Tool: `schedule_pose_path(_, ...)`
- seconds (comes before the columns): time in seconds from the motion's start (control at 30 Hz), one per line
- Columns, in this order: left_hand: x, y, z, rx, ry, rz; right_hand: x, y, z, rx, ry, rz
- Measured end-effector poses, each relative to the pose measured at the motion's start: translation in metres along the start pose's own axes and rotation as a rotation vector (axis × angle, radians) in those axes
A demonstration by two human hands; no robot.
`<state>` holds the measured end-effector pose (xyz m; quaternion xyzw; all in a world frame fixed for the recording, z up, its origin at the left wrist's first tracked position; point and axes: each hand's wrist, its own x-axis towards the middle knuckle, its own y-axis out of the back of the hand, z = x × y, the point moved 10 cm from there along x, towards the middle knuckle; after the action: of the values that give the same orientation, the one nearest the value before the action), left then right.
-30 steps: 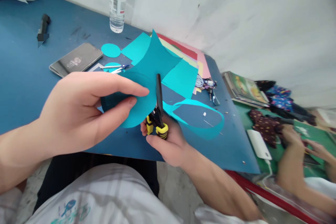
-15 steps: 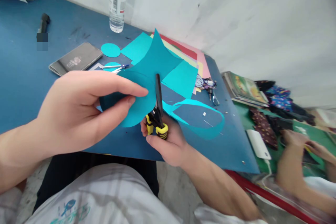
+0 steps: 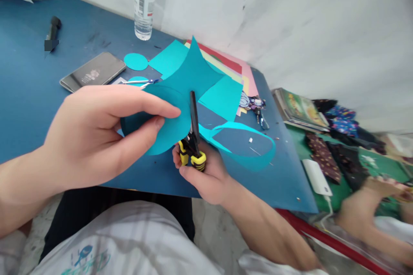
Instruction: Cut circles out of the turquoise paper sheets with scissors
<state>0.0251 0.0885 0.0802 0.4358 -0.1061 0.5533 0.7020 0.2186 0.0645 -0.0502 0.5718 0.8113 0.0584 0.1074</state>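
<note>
My left hand [image 3: 106, 137] pinches a teal sheet of paper [image 3: 190, 68] between thumb and fingers, above the blue table. The sheet has a rounded part near my fingers and a pointed part beyond. Wrapped round the black and yellow handles of the scissors [image 3: 194, 137] is my right hand [image 3: 206, 172]. The scissors' dark blades point away from me and lie against the sheet, right of my left fingertips. A curved teal paper strip [image 3: 258, 161] rests on the table to the right.
Behind the paper are teal and coloured sheets [image 3: 250, 79], a compass [image 3: 142, 82], a teal circle [image 3: 136, 61], a phone [image 3: 93, 71] and a water bottle [image 3: 143, 13]. At right, another person's hands [image 3: 380, 189] are near a white power bank [image 3: 317, 177] on a green table.
The teal sheet and scissors have shifted only slightly, with my hands almost in place. At right, the other person's hands have moved lower and to the right.
</note>
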Motion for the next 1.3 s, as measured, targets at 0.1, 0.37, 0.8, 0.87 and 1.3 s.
schedule_pose_path(0.1, -0.002, -0.001, -0.001, 0.013, -0.007, -0.014, 0.000, -0.001, 0.002, 0.010, -0.010, 0.002)
schedule_pose_path(0.37, 0.004, 0.007, 0.006, -0.065, -0.019, 0.072, 0.002, 0.000, 0.005, 0.030, -0.018, 0.012)
schedule_pose_path(0.8, 0.003, 0.006, 0.006, -0.037, -0.017, 0.070, -0.001, -0.003, 0.008, 0.051, -0.027, -0.001)
schedule_pose_path(0.87, 0.004, 0.006, 0.008, -0.038, -0.025, 0.068, -0.001, -0.002, 0.006, 0.054, -0.005, 0.006)
schedule_pose_path(1.3, -0.005, 0.002, 0.000, 0.122, -0.018, 0.004, 0.000, -0.002, 0.010, 0.141, -0.027, 0.008)
